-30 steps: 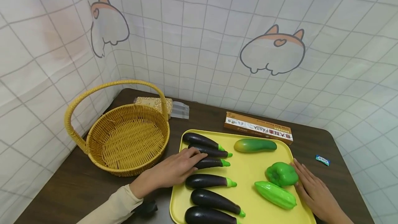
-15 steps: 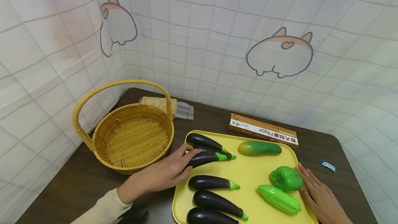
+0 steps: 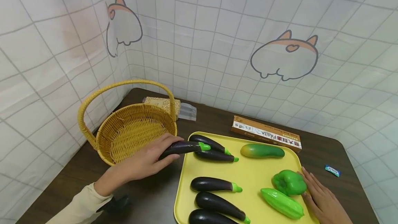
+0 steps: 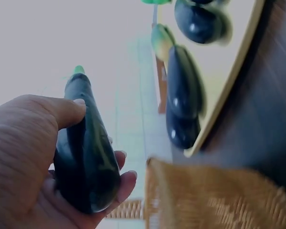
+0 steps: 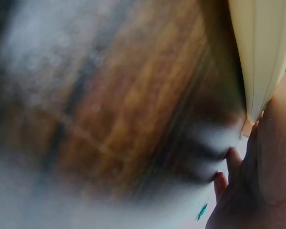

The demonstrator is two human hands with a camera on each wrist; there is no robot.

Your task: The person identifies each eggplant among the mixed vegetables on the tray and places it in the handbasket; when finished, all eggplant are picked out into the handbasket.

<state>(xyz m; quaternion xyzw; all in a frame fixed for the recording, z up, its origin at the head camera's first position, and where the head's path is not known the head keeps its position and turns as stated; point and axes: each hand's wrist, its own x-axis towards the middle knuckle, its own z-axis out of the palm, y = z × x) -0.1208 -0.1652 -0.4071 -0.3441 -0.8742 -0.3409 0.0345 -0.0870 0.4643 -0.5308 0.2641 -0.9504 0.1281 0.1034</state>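
Note:
In the head view my left hand grips an eggplant between the basket and the tray, its green stem pointing right. The left wrist view shows the thumb of the left hand lying along the dark eggplant, fingers curled beneath it. Several other eggplants lie on the left part of the yellow tray. My right hand rests with extended fingers against the tray's right rim, beside a green pepper; the right wrist view shows that hand at the tray edge.
A wicker basket with a tall handle stands at the left, a bag of grains behind it. A pasta box lies behind the tray. The tray also holds a cucumber-like vegetable and a ridged green one. A small packet lies right.
My left hand has lifted an eggplant off the tray and moved left with it toward the basket. My right hand has stayed at the tray's rim. The head view has shifted slightly.

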